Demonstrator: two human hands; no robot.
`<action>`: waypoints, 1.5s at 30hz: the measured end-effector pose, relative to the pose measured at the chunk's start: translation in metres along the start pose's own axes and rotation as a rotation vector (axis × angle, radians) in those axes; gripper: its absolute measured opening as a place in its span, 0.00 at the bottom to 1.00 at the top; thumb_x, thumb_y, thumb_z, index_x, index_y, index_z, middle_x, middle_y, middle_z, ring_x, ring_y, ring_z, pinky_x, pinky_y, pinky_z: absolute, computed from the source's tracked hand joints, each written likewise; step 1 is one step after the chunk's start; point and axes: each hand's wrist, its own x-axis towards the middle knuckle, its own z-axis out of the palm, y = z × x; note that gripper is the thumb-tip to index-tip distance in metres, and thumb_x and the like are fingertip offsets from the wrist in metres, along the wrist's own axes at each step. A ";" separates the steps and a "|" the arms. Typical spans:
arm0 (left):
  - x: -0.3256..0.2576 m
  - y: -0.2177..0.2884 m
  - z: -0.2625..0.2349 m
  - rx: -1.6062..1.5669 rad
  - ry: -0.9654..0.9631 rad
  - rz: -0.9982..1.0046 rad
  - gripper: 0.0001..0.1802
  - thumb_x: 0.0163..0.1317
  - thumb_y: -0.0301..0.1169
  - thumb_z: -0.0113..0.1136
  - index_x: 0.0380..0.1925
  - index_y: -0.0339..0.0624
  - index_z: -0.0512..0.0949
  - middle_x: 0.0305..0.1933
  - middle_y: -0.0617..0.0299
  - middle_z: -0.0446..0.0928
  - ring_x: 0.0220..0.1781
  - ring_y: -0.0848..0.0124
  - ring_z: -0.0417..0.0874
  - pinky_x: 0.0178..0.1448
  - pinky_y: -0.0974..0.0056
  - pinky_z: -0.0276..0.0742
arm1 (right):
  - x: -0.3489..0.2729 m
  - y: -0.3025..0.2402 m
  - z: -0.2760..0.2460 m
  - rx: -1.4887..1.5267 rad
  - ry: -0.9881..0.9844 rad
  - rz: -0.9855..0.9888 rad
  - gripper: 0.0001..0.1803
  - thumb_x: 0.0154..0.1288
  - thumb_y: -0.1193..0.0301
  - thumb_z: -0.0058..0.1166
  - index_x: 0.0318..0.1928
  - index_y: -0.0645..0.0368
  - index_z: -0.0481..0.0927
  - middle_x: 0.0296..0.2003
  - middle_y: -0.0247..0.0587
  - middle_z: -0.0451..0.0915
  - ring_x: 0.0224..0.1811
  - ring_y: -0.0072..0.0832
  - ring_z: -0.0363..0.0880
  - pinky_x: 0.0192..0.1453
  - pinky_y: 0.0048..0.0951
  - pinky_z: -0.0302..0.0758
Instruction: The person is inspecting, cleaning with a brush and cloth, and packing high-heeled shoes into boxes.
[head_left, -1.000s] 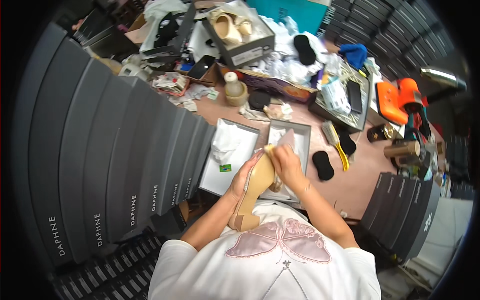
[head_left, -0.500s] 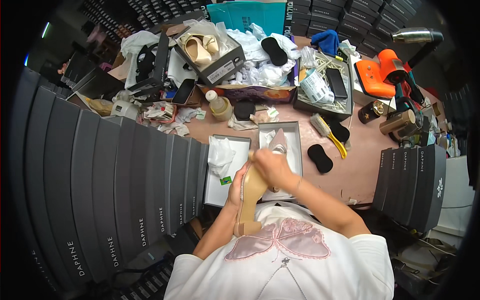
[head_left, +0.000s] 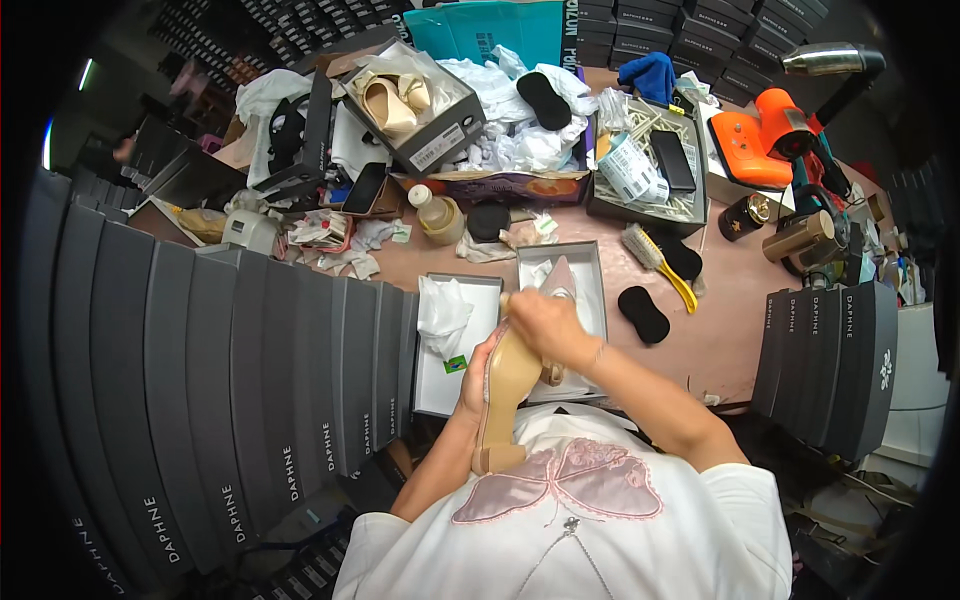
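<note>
My left hand (head_left: 478, 378) is closed around the side of a heeled shoe (head_left: 512, 378), whose tan sole faces up and whose block heel points toward my chest. Over the toe end, my right hand (head_left: 548, 325) has its fingers curled in. A small tan piece shows at its fingertips; whether it is the shoe's toe or a separate thing I cannot tell. Beneath my hands lies an open shoebox (head_left: 590, 290) with a second, pink pointed shoe (head_left: 562, 277) in it, partly hidden by my right hand. Beside it, the box lid (head_left: 430, 385) holds crumpled white paper (head_left: 443, 315).
Grey shoeboxes stand in rows at left (head_left: 220, 380) and right (head_left: 825, 370). On the table are a yellow-handled brush (head_left: 660, 267), a black pad (head_left: 643, 314) and a bottle (head_left: 436, 214). Farther back sit a boxed cream shoe (head_left: 390, 105), a box of sticks (head_left: 650, 215) and an orange device (head_left: 750, 150).
My right hand has shifted slightly at the shoe's toe, its fingers still curled. My left hand keeps its hold on the shoe. The whole view has turned a little.
</note>
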 end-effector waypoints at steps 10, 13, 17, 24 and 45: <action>0.002 0.010 0.017 -0.050 -0.068 0.003 0.27 0.69 0.44 0.37 0.62 0.40 0.65 0.57 0.54 0.74 0.55 0.64 0.78 0.60 0.59 0.74 | -0.018 0.008 -0.014 -0.014 0.013 0.095 0.09 0.52 0.70 0.57 0.34 0.53 0.71 0.24 0.37 0.72 0.25 0.35 0.78 0.23 0.35 0.74; -0.003 -0.002 0.008 -0.075 -0.058 -0.024 0.29 0.69 0.45 0.37 0.64 0.40 0.64 0.58 0.54 0.74 0.56 0.64 0.77 0.62 0.59 0.73 | -0.013 0.017 -0.012 -0.090 0.078 0.084 0.08 0.53 0.71 0.56 0.33 0.52 0.72 0.24 0.36 0.71 0.24 0.34 0.77 0.23 0.35 0.73; -0.003 0.005 0.019 -0.034 -0.048 0.048 0.31 0.69 0.44 0.35 0.67 0.38 0.60 0.61 0.53 0.71 0.60 0.64 0.74 0.66 0.58 0.68 | -0.004 -0.008 -0.016 -0.065 0.024 -0.024 0.04 0.56 0.71 0.52 0.32 0.54 0.71 0.23 0.37 0.70 0.22 0.34 0.77 0.23 0.35 0.73; -0.004 0.004 0.014 -0.115 0.073 -0.020 0.30 0.71 0.46 0.35 0.66 0.40 0.61 0.62 0.58 0.71 0.59 0.67 0.75 0.63 0.62 0.71 | 0.020 0.028 0.001 -0.098 0.064 0.172 0.05 0.59 0.72 0.50 0.36 0.55 0.71 0.23 0.38 0.73 0.24 0.36 0.79 0.24 0.38 0.73; -0.004 0.009 -0.005 -0.075 -0.042 0.050 0.27 0.72 0.41 0.34 0.67 0.40 0.60 0.64 0.57 0.69 0.63 0.66 0.71 0.67 0.61 0.67 | 0.038 0.047 0.016 -0.137 0.094 0.284 0.06 0.51 0.72 0.55 0.31 0.55 0.73 0.25 0.40 0.75 0.24 0.36 0.79 0.24 0.39 0.75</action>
